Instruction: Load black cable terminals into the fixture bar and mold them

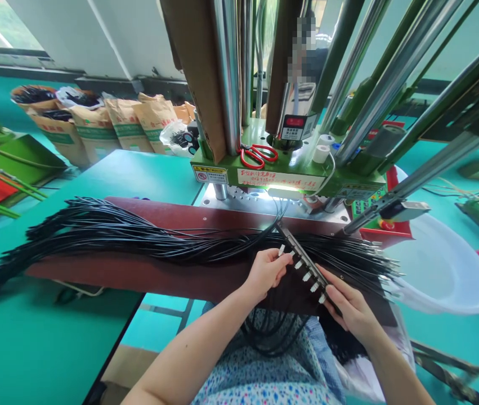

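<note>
My right hand [351, 306] grips the lower end of a long dark metal bar [292, 241], which slants across the cables. Several small silvery-white connectors [307, 276] stick out along its left edge. At the bar's upper left side, the fingers of my left hand [267, 273] are pinched together around a small connector [281, 250]. Thin black cables loop down from the bar below my hands. Behind it, a thick bundle of black cables [171, 239] lies across a reddish-brown board [95, 275]; their metal-tipped ends are at the right.
A green press machine [256, 179] with steel columns stands just ahead, red-handled scissors [258, 156] on its ledge. A white tub [454, 264] is at the right. A green table [23, 337] extends left; paper sacks [123, 124] stand behind. Someone is partly visible behind the machine.
</note>
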The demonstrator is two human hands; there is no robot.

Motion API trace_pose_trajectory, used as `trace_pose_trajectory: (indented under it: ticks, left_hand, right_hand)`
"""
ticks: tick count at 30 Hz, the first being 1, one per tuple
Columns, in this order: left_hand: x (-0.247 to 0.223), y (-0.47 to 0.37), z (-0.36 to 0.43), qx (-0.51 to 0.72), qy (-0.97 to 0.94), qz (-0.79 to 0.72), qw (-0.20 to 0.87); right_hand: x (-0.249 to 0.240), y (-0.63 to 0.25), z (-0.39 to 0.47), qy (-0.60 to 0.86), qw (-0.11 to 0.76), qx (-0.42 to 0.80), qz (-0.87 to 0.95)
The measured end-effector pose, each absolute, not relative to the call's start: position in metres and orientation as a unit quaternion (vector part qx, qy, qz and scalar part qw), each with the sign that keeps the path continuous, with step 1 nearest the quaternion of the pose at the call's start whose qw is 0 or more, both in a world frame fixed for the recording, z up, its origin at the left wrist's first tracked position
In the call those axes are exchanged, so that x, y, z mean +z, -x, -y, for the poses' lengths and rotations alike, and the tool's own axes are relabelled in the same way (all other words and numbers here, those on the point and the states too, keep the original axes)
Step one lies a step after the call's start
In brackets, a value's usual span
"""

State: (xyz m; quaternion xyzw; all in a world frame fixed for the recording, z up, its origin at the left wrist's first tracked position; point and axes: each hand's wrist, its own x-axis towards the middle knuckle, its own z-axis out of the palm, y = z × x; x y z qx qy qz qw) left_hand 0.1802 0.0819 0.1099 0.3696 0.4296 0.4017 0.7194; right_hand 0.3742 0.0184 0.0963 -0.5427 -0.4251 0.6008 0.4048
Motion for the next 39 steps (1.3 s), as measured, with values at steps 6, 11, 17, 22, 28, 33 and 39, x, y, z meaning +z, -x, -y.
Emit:
trace_pose_trajectory:
  ticks: [6,11,17,22,28,33,39]
  left_hand:
    - [0.111,-0.179,-0.083,0.394,-0.358,-0.421,0.735]
    - [0.110,-0.178,-0.084,0.392,-0.346,-0.416,0.744]
    - [0.105,-0.179,-0.080,0.412,-0.370,-0.429,0.714]
    - [0.104,-0.181,-0.080,0.411,-0.419,-0.427,0.688]
    - [0.100,-0.177,-0.079,0.399,-0.440,-0.410,0.692]
    - [0.099,-0.175,-0.080,0.392,-0.459,-0.411,0.683]
    - [0.099,-0.174,-0.081,0.385,-0.467,-0.414,0.680]
  right_hand:
    - [0.097,-0.374,-0.018,0.558,0.392,0.599,0.420]
    - [0.094,-0.374,-0.019,0.547,0.397,0.589,0.443]
    - [0.095,-0.373,-0.017,0.540,0.357,0.564,0.513]
    - [0.101,-0.374,-0.019,0.567,0.370,0.593,0.436]
    - [0.110,-0.377,-0.021,0.580,0.368,0.622,0.377]
    - [0.108,-0.381,-0.022,0.563,0.359,0.640,0.380]
    - [0.105,-0.384,-0.024,0.564,0.328,0.639,0.408]
